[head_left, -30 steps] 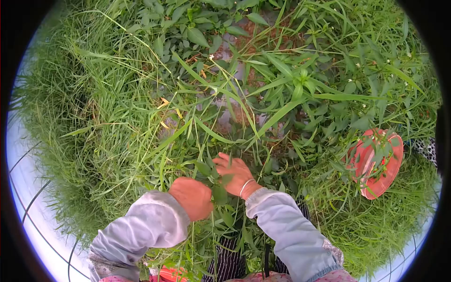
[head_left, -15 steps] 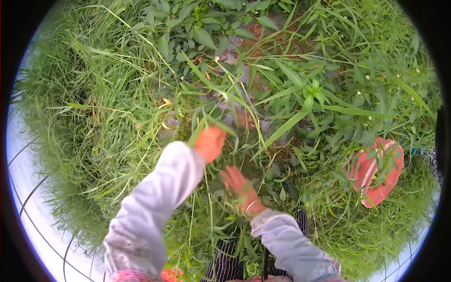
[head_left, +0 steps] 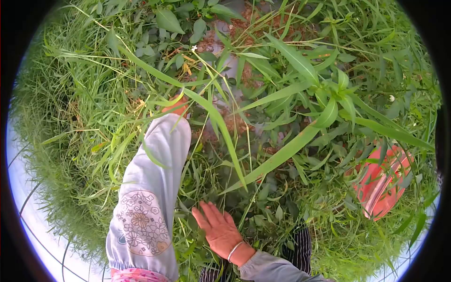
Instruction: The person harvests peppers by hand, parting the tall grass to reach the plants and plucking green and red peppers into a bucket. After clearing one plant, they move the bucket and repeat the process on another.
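Note:
My left hand [head_left: 177, 107] reaches forward among tall green grass [head_left: 141, 117], its fingers hidden by blades and by the pale sleeve [head_left: 162, 155]. Whether it grips any stems cannot be seen. Closer to my body, my right hand [head_left: 221, 232] is open, palm down over low leafy plants [head_left: 263, 202], with fingers spread and nothing held. A thin silver bangle [head_left: 234, 251] circles that wrist. Long grass blades [head_left: 218, 122] arch up between the hands and the camera.
A red plastic container [head_left: 383, 188] stands in the grass at the right, partly covered by leaves. Grey ground sheeting [head_left: 230, 68] and brown dry litter [head_left: 256, 23] show ahead. A broad-leaved plant [head_left: 329, 96] rises right of centre. My striped trouser leg [head_left: 300, 249] is below.
My left hand has moved forward and left, deeper into the grass. My right hand has drawn back toward my body and left. The view has shifted, with the broad-leaved plant now looking larger.

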The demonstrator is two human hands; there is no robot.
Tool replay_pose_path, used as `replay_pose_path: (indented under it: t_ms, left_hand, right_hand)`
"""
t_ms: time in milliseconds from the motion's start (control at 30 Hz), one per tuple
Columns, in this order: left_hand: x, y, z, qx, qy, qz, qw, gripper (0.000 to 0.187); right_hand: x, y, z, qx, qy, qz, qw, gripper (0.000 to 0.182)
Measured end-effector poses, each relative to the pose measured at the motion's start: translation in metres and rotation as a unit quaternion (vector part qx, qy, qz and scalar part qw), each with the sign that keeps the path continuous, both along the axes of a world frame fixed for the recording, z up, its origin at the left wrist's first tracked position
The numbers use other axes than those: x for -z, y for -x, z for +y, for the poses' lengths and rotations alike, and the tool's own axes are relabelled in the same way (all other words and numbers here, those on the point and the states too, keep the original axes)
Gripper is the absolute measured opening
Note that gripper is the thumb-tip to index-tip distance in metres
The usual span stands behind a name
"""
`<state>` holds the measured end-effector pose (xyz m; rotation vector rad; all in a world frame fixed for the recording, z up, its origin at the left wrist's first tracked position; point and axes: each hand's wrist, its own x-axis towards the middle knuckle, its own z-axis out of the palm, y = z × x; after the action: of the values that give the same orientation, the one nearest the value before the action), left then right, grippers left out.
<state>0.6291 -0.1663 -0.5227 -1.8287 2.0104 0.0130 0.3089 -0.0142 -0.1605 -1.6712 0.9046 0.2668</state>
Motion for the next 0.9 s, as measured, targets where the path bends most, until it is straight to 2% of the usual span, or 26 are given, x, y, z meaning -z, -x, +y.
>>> replay_pose_path:
  t_ms: [133,300,367,433,500,533,633,667,767,800,867,900]
  left_hand:
    - [-0.091,0.060,-0.027,-0.156,-0.041,0.108,0.981,0.019]
    - [-0.156,0.074,-0.025,-0.273,-0.138,0.221,0.926,0.045]
    - [-0.151,0.051,-0.015,-0.260,-0.218,0.276,0.899,0.045]
    - [-0.149,0.049,0.001,-0.269,-0.153,0.329,0.893,0.036]
    - [-0.138,0.043,0.016,-0.258,-0.113,0.426,0.860,0.029]
    - [-0.134,0.035,0.022,-0.242,-0.104,0.494,0.829,0.027]
    - [-0.144,0.029,0.030,-0.245,-0.097,0.569,0.779,0.033]
    - [-0.151,0.024,0.023,-0.337,-0.147,0.652,0.663,0.034]
    - [-0.138,-0.010,0.021,-0.373,-0.215,0.793,0.431,0.035]
    - [-0.154,0.013,0.012,-0.448,-0.190,0.740,0.464,0.034]
    - [-0.220,0.055,-0.006,-0.429,-0.173,0.665,0.586,0.030]
    - [-0.220,0.055,0.001,-0.435,-0.153,0.673,0.578,0.027]
  right_hand:
    - [-0.004,0.005,-0.001,0.022,0.016,-0.001,1.000,0.065]
    - [-0.011,0.006,-0.016,0.009,0.025,-0.002,1.000,0.064]
    - [-0.010,0.005,-0.014,0.033,0.038,-0.010,0.999,0.064]
    - [-0.007,0.005,-0.009,0.055,0.058,-0.022,0.997,0.062]
    - [-0.006,0.007,-0.006,0.077,0.088,-0.039,0.992,0.059]
    - [-0.011,0.007,-0.016,0.064,0.064,-0.030,0.995,0.060]
    - [-0.013,0.009,-0.022,0.052,0.056,-0.025,0.997,0.060]
    - [-0.012,0.009,-0.021,0.054,0.056,-0.028,0.997,0.061]
    - [-0.009,0.011,-0.019,0.060,0.059,-0.032,0.996,0.062]
    - [-0.006,0.013,-0.018,0.059,0.060,-0.033,0.996,0.062]
    - [-0.007,0.013,-0.020,0.059,0.056,-0.032,0.996,0.062]
    - [-0.008,0.014,-0.023,0.060,0.052,-0.032,0.996,0.062]
